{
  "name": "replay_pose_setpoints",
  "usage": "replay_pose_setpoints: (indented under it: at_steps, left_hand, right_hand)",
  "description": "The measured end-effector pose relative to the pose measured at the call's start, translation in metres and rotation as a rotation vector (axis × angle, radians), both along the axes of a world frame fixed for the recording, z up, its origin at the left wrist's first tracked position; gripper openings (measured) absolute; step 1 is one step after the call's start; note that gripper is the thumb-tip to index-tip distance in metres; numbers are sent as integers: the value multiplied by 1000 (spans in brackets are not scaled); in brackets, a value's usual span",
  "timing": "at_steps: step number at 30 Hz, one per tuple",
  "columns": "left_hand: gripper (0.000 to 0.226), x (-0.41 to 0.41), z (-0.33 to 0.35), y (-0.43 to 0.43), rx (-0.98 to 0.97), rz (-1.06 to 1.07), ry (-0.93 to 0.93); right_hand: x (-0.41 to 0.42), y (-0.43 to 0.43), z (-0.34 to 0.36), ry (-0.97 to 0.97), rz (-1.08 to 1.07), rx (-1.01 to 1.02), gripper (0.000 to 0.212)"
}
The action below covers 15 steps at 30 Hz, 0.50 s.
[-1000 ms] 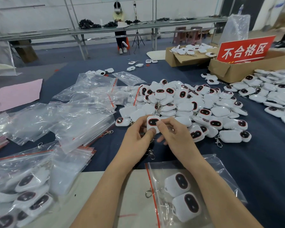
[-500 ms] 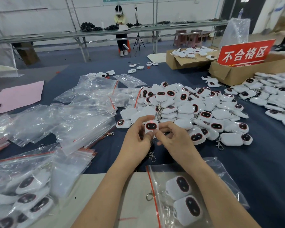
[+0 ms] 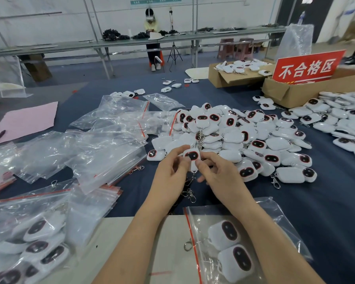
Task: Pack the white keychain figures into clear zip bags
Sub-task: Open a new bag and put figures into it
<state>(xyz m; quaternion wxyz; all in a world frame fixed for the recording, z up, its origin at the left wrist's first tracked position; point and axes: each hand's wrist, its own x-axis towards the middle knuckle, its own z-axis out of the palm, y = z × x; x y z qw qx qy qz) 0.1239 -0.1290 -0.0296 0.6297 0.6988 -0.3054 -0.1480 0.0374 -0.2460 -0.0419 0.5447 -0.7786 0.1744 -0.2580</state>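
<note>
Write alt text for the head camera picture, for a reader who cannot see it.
A left hand and a right hand pinch one white keychain figure above a blue table, at the near edge of a big pile of such figures. A clear zip bag with two figures inside lies nearest the camera, and empty bags lie to the left.

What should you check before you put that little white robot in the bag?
1. Held figure pinched by left hand and right hand: ok.
2. Clasp below the hands hanging free: cannot tell.
3. Zip bag close in front of the hands: ok.
4. Bag mouth open: cannot tell.
5. Nothing across the red zip strip: not ok, a key ring pokes out.
</note>
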Motion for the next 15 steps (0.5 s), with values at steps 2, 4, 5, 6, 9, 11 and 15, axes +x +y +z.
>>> replay_pose_setpoints:
  at_steps: [2, 4, 5, 6, 9, 11, 15]
  left_hand:
    - [30, 0, 0, 0, 7, 20, 4]
    - [29, 0, 0, 0, 9, 25, 2]
    - [29, 0, 0, 0, 9, 25, 0]
    - [29, 1, 0, -1, 6, 24, 0]
    - [29, 1, 0, 0, 1, 16, 18]
    - [30, 1, 1, 0, 3, 15, 23]
    - [29, 0, 2, 1, -10, 4, 40]
  right_hand:
    - [0, 0, 0, 9, 8, -16, 19]
    - [0, 0, 0, 19, 14, -26, 22]
    - [0, 0, 0, 19, 15, -30, 23]
    - [1, -1, 0, 17, 14, -34, 23]
    - [1, -1, -1, 22, 10, -38, 21]
    - [2, -1, -2, 26, 8, -36, 20]
    - [1, -1, -1, 25, 12, -29, 19]
